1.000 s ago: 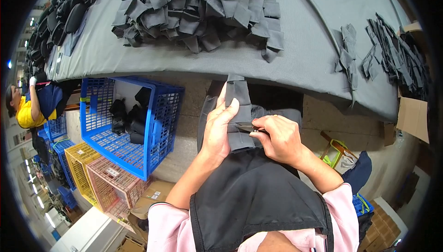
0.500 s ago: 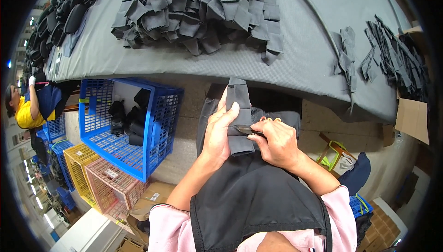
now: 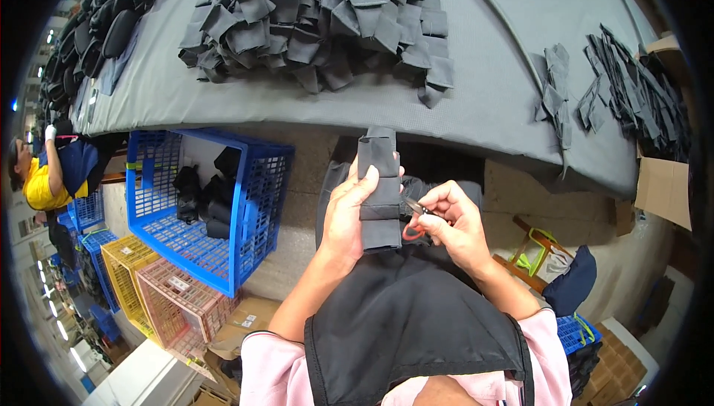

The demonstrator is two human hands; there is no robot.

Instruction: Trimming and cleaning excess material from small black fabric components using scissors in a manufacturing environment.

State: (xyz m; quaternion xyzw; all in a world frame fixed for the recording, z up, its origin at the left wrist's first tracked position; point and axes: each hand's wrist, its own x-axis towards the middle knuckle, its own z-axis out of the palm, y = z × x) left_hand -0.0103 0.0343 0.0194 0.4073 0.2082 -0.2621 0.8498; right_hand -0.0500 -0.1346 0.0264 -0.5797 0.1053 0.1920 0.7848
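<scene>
A dark grey fabric strip [image 3: 380, 192], made of several joined pieces with seams across it, hangs upright over my lap. My left hand [image 3: 345, 209] grips it along its left edge, thumb lying on the front. Just right of the strip, my right hand [image 3: 452, 220] holds small scissors [image 3: 415, 205] with a reddish handle loop. Their tips point up and left toward the strip's edge, close beside a seam. Beyond both hands, a heap of similar dark grey fabric pieces [image 3: 305, 27] lies on the grey covered table [image 3: 476, 101].
A blue plastic crate [image 3: 236, 213] with black items stands left, near yellow [image 3: 123, 272] and pink crates [image 3: 178, 302]. More dark strips [image 3: 639, 94] lie at the table's right end. A wooden stool [image 3: 520, 276] is at right. A person in yellow [image 3: 48, 175] works far left.
My right hand has drawn the scissors off the strip's face to its right side and turned, exposing the reddish loop. The left hand still holds the strip.
</scene>
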